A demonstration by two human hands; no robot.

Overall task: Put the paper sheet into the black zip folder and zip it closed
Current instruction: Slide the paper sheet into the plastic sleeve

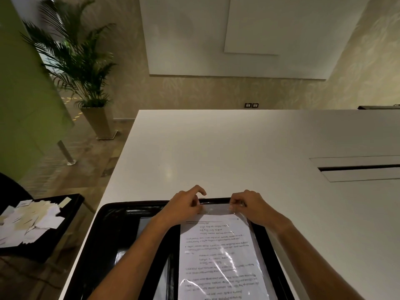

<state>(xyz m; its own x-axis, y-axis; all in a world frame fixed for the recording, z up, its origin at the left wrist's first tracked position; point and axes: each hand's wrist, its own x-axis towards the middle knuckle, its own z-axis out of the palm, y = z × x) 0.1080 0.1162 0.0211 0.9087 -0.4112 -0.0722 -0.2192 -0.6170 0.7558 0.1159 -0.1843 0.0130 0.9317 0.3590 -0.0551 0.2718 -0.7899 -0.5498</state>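
Paper sheet [218, 254], white and covered in lines of dark print, lies inside the black zip folder [112, 230] on the near edge of a white table [216, 148], under a clear, crinkled plastic front that throws streaks of glare across the text. Going left to right: on a low black side surface [71, 204] beside the table, a heap of white and cream paper scraps [28, 221] sits loose. Behind it, a potted palm [73, 57] stands in a tall tapered planter on the floor. The folder's glossy black border curves round at its far left corner, and a second clear panel shows near my left forearm. My left hand [186, 205] rests at the folder's far edge, thumb and fingers pinched down on the top of the plastic, index finger lifted. The sheet's top margin stops short of the black rim, with bare plastic between. My right hand [246, 205] is curled at the same edge, fingertips pressed together on the plastic's top strip (whether they hold a zip pull I cannot tell). Farther right, the smooth matte tabletop carries a long rectangular cable hatch [357, 169] with a dark slot.
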